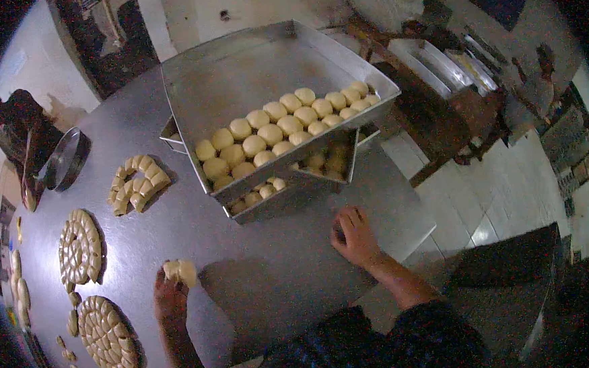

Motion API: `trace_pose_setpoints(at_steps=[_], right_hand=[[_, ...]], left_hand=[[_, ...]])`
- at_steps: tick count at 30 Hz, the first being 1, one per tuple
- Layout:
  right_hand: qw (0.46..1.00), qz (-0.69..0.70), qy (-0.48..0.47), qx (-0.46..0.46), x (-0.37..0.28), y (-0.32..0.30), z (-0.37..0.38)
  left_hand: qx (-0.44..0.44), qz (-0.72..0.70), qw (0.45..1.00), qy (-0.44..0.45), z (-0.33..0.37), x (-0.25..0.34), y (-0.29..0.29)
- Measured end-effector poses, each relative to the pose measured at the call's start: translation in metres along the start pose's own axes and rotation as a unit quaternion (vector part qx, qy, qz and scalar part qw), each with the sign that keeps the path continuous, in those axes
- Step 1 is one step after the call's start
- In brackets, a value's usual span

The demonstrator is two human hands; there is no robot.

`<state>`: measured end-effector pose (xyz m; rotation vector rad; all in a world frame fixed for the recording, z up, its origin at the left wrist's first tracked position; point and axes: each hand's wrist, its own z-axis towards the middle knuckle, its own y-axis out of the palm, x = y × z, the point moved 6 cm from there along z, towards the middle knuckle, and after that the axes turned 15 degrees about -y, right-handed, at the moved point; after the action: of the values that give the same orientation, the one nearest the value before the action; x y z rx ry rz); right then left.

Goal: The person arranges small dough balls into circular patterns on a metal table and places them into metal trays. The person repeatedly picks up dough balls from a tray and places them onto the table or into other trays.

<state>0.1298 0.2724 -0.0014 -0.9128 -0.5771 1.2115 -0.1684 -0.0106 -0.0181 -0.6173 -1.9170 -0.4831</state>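
My left hand (171,301) is closed on a pale dough piece (181,272) with notched sides, just above the metal table (258,243). Further right, my right hand (356,239) is curled near the table's right side. Its palm is turned away, so anything inside it is hidden. Beyond my hands a large metal tray (233,66) holds rows of round dough balls (269,133) along its near side. It rests across other trays, and more dough balls (262,190) show under it.
On the left lie two round slabs of cut dough (80,248) (108,340) and a partly separated ring of dough pieces (138,183). At far left a person (25,136) stands by a round pan (68,159). Metal trays (429,68) stand at the far right.
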Motion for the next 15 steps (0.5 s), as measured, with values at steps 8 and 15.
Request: trace_pose_setpoints(at_steps=[8,15], right_hand=[[0.834,0.504,0.147,0.17,0.115,-0.122,0.118],[0.986,0.127,-0.013,0.11,0.213,-0.069,0.23]], left_hand=[[0.062,-0.13,0.989,-0.018,-0.064,-0.007,0.072],[0.007,-0.111,0.992,0.056,-0.083,0.032,0.184]])
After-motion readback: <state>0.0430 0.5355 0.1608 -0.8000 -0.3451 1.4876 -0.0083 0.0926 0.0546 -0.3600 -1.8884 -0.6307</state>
